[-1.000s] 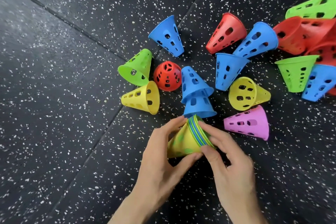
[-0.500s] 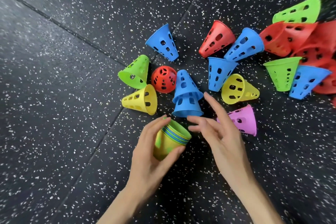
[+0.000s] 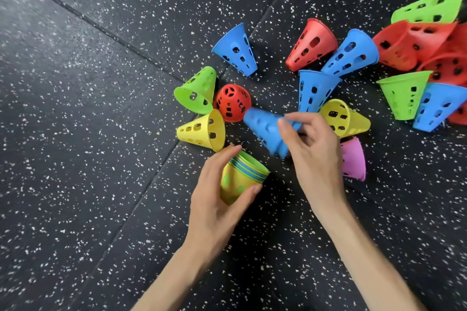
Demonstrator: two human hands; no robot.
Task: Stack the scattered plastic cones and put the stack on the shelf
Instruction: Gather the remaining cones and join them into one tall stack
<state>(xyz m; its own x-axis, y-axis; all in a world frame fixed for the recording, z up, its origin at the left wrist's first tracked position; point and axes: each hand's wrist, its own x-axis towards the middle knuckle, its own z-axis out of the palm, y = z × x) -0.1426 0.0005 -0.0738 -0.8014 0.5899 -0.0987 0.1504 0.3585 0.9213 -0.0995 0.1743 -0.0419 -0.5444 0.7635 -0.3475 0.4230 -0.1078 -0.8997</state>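
Note:
My left hand [image 3: 217, 199] grips a nested stack of cones [image 3: 240, 179], yellow outside with green and blue rims showing, its wide mouth turned up and to the right. My right hand [image 3: 310, 149] pinches a blurred blue cone pair [image 3: 267, 131] just above the stack's mouth, tip pointing up-left. Loose perforated cones lie on the floor around them: a yellow cone [image 3: 204, 131], a green cone [image 3: 197, 91], a red cone [image 3: 232, 103], a blue cone [image 3: 237, 50]. A pink cone [image 3: 353, 159] is partly hidden behind my right hand.
The floor is black speckled rubber matting [image 3: 88, 134] with seams. More cones lie to the right: a blue one [image 3: 313, 91], a yellow one [image 3: 346, 118], a red one [image 3: 310, 45], and a red, green and blue pile [image 3: 424, 58] at the right edge. No shelf is in view.
My right hand let go of the stack's rim, reached up to the two nested blue cones and lifted them off the floor. My left hand tilted the stack's mouth upward.

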